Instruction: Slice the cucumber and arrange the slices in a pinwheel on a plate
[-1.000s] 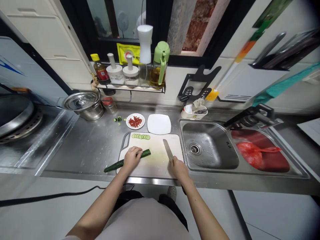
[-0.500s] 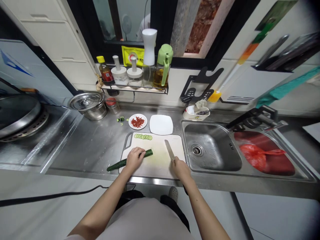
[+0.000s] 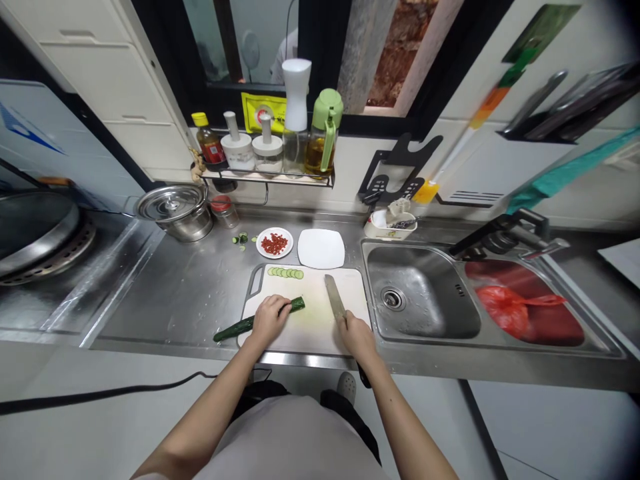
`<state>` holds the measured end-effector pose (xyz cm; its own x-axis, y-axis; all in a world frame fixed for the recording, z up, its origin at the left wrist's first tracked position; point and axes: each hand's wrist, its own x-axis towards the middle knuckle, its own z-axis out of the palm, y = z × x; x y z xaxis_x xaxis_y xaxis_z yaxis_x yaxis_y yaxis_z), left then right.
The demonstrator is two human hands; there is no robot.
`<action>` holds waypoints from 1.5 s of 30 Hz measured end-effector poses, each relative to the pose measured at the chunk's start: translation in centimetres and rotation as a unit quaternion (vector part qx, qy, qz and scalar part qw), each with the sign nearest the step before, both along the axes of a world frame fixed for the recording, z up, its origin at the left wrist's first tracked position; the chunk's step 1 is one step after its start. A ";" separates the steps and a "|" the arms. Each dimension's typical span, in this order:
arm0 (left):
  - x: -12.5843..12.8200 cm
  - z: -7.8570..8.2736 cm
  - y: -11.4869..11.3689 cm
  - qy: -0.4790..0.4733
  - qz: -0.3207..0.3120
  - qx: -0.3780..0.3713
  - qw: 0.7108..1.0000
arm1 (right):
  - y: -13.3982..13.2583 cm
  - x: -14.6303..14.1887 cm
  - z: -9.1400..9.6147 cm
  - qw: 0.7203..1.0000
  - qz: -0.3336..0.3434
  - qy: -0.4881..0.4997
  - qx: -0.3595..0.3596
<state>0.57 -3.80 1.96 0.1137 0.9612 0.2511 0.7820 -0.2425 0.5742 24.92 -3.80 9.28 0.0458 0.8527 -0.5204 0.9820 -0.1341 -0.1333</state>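
A dark green cucumber lies slantwise over the left edge of the white cutting board. My left hand is closed around it near its cut end, which points right. In my right hand is a kitchen knife, its blade pointing away from me over the right part of the board, apart from the cucumber. A row of several thin cucumber slices sits at the board's far left. Behind the board are an empty white square plate and a small plate of chopped red pieces.
Right of the board is a steel sink, with a red plastic bag in its second basin. Cucumber scraps, a lidded steel pot and a red-lidded jar stand back left. A seasoning rack hangs above.
My right hand has shifted slightly left with the knife, and more of the blade's flat side shows. My left hand and the cucumber stay in place.
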 end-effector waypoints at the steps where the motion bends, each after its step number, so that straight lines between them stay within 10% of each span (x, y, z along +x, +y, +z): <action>1: 0.1 0.0 0.0 0.003 -0.006 0.005 1.000 | -0.1 -0.2 0.0 1.000 0.005 0.004 0.004; 45: 1.6 -1.9 0.9 0.007 -0.054 0.047 0.997 | -1.5 -5.0 0.7 0.993 0.101 0.046 0.028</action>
<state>2.19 -2.89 0.10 0.2204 0.9155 0.3365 0.7563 -0.3782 0.5339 19.94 -5.30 9.96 -0.1741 0.8672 -0.4666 0.9714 0.0736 -0.2258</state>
